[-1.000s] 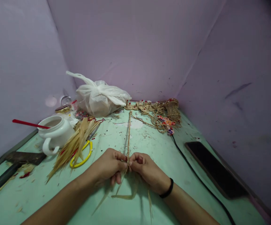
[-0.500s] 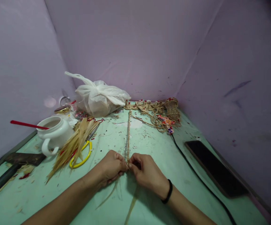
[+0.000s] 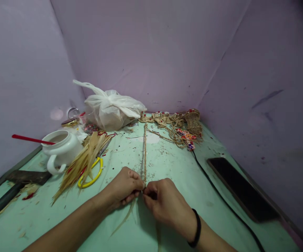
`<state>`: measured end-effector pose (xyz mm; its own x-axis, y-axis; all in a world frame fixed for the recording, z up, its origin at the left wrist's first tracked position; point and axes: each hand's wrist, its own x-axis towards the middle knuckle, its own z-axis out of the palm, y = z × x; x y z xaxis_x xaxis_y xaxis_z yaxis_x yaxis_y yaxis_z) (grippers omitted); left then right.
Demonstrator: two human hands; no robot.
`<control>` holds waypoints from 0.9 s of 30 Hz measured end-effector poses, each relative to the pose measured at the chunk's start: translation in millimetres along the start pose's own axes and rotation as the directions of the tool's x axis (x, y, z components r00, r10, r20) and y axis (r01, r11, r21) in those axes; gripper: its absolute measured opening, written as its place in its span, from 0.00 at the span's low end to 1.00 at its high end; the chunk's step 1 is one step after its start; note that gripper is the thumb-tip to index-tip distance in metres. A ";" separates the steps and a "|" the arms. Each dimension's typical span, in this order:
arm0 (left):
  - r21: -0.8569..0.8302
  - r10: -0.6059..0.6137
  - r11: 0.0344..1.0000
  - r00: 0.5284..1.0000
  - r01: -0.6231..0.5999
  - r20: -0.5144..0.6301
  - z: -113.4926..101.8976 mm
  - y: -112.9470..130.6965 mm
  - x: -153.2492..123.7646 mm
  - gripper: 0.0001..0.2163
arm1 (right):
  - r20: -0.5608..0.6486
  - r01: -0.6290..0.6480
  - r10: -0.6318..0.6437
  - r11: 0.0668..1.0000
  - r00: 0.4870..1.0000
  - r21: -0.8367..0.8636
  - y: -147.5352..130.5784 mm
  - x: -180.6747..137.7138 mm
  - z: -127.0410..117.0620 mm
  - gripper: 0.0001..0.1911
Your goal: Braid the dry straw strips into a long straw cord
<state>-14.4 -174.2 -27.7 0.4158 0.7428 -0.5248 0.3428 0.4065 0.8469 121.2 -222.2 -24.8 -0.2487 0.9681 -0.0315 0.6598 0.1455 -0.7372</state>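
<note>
A thin braided cord (image 3: 145,150) of tan fibre runs straight up the middle of the table toward the far wall. Its near end is pinched by my left hand (image 3: 126,187), closed with the fingertips on the braid. My right hand (image 3: 167,201), with a black band at the wrist, is closed in a pinch on a fibre strand right beside the braid's end. Loose strands (image 3: 125,220) trail toward me below the left hand, and another falls under the right. The exact crossing of the strands is hidden by my fingers.
To the left are a bundle of dry fibre strips (image 3: 81,164), yellow-handled scissors (image 3: 100,171), a white pot (image 3: 62,148) and a dark hammer-like tool (image 3: 28,177). A plastic bag (image 3: 114,110) and braided pieces (image 3: 161,119) lie at the back. A phone (image 3: 240,189) and black cable (image 3: 219,196) are right.
My right hand has moved slightly down and toward me, its wrist turning a little. The strand beneath it has shifted right. My left hand stays nearly in place at the braid.
</note>
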 end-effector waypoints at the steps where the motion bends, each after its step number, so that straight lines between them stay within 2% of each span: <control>1: -0.002 0.011 1.000 1.000 -0.011 0.010 -0.9 1.4 -0.4 0.04 | -0.002 0.010 -0.010 1.000 1.000 -0.003 -0.2 -0.2 -0.4 0.10; 5: 0.047 0.030 0.998 0.999 -0.032 0.031 -4.4 6.9 -1.5 0.03 | 0.066 0.005 -0.008 0.999 0.998 0.049 1.7 0.7 -6.3 0.08; 7: 0.067 0.037 0.997 0.999 -0.038 0.028 -5.2 9.2 -2.5 0.02 | 0.107 -0.064 0.052 0.991 0.993 0.115 5.2 3.4 -11.6 0.09; 10: 0.068 0.038 0.997 0.999 -0.039 0.020 -4.4 11.6 -4.5 0.02 | 0.058 -0.170 0.160 0.935 0.985 0.312 11.0 10.6 -17.6 0.10; 12: 0.064 0.033 0.997 0.999 -0.035 0.026 -3.7 11.8 -5.2 0.02 | 0.071 -0.222 0.216 0.835 0.974 0.504 11.8 15.4 -17.4 0.08; 14: 0.061 0.042 0.997 0.998 -0.044 0.039 -3.6 11.0 -5.1 0.02 | 0.221 -0.321 0.232 0.682 0.947 0.658 9.1 18.0 -13.5 0.06; 16: 0.068 0.061 0.996 0.997 -0.065 0.054 -4.0 9.5 -4.2 0.02 | 0.340 -0.416 0.239 0.568 0.909 0.710 5.0 18.2 -8.3 0.04; 18: 0.088 0.076 0.993 0.995 -0.082 0.062 -4.5 7.9 -3.2 0.02 | 0.344 -0.435 0.268 0.581 0.900 0.688 2.3 17.5 -4.4 0.05; 22: 0.174 0.086 0.980 0.995 -0.093 0.047 -6.9 7.3 -3.4 0.03 | 0.227 -0.372 0.295 0.724 0.928 0.581 5.0 18.1 -3.2 0.06; 27: 0.440 0.108 0.892 0.994 -0.106 0.019 -11.5 13.1 -11.5 0.08 | 0.185 -0.331 0.276 0.733 0.943 0.595 12.2 21.0 -1.3 0.06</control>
<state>-24.4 -171.3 -9.6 0.4667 0.7719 -0.4317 0.6322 0.0501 0.7731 124.9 -199.8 -33.5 -0.1833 0.9155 -0.3582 0.1441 -0.3354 -0.9310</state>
